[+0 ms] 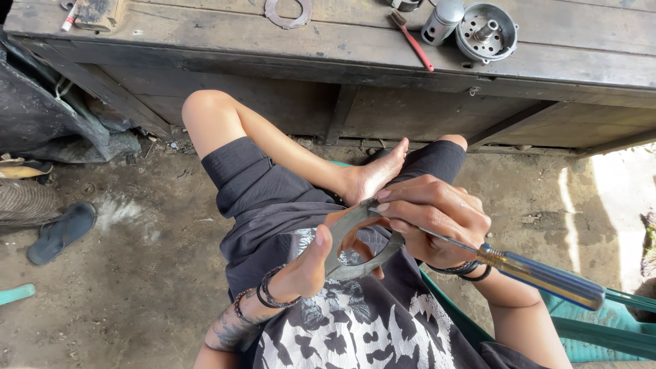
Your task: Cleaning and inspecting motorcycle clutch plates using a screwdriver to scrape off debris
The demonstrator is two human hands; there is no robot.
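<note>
1. Gripping a grey metal ring [355, 239] over the lap, the left hand [311, 263] pinches its rim; it could twist loose under pressure.
2. Just beside, the right hand [437, 222] clasps a screwdriver [540, 277], tip at the ring; a slip could jab the left thumb.
3. Farther off, the bare foot [372, 176] lies in that path.

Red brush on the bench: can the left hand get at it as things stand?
Probably not: the left hand grips the metal ring in the lap, and the red brush lies far off on the bench, beyond the raised leg.
</note>
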